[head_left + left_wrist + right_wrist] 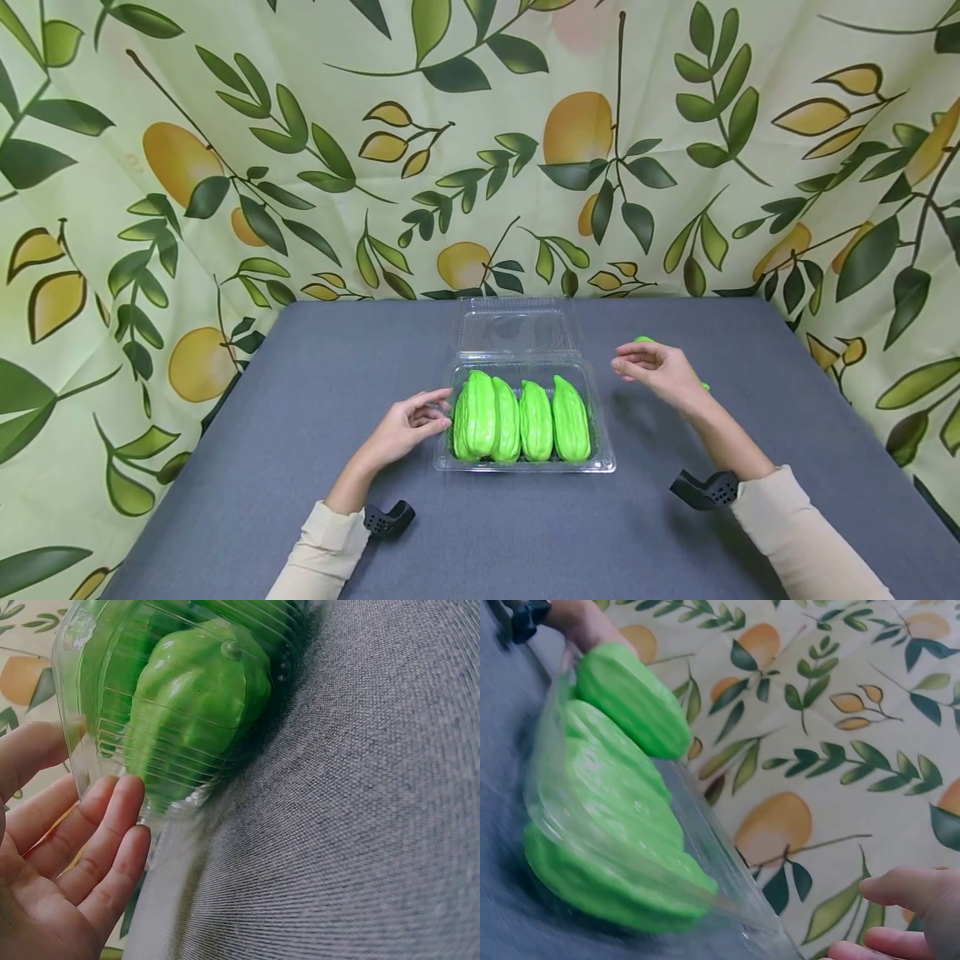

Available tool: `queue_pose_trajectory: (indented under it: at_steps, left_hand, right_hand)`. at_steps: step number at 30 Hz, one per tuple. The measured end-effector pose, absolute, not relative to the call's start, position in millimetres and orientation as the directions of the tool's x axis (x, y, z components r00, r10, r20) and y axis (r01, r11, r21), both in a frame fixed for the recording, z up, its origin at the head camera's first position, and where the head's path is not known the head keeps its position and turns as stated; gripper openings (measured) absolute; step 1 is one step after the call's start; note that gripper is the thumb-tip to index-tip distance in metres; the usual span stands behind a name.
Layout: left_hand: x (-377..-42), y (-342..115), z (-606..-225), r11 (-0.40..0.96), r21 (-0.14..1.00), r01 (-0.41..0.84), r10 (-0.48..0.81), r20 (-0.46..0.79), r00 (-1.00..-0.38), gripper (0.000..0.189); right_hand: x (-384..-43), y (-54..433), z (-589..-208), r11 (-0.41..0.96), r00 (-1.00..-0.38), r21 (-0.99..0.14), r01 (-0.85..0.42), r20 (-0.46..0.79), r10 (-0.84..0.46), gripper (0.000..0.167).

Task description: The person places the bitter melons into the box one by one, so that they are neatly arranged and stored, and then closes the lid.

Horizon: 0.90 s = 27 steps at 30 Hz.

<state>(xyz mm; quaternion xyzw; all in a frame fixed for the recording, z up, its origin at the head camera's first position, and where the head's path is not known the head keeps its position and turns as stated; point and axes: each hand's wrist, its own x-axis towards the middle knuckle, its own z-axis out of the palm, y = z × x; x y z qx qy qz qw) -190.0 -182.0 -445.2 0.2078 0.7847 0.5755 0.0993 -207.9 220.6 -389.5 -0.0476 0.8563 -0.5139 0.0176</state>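
Note:
A clear plastic clamshell box (525, 467) lies with its lid (517, 329) folded back. Inside are several bright green, ridged bitter melons (536, 421), one stacked on others at the left end. My left hand (411, 427) is at the box's left side, its fingertips right at the clear wall. In the left wrist view its relaxed fingers (124, 802) reach beside a melon (199, 697) seen through the plastic. Right of the box, my right hand (660, 372) hovers with loosely bent fingers and holds nothing. Another green thing (643, 339), mostly hidden, shows behind it.
The grey tabletop (360, 350) spreads around the box. A cloth backdrop (480, 150) printed with leaves and orange fruit hangs behind and at both sides. Dark wrist mounts (705, 490) stick out below both hands.

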Motion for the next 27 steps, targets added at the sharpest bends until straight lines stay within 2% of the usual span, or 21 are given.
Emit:
queue_pose_trajectory:
  at_steps: [11, 21, 27]
  left_hand:
    - [-189.9, -181.6, -444.2, 0.253, 0.944, 0.212, 0.437, 0.084, -0.895, 0.05]
    - [-189.8, -181.6, -444.3, 0.251, 0.945, 0.21, 0.438, 0.083, -0.895, 0.051]
    - [-190.1, -181.8, -445.0, 0.252, 0.946, 0.206, 0.437, 0.079, -0.896, 0.051]
  right_hand:
    - [-217.9, 244.8, -382.0, 0.534, -0.998, -0.845, -0.034, 0.005, -0.056, 0.05]
    - [-228.6, 269.1, -385.9, 0.482, -1.0, -0.876, -0.019, 0.012, -0.017, 0.056]
    - [-228.8, 280.1, -387.6, 0.505, -0.999, -0.863, -0.003, 0.024, 0.036, 0.055]
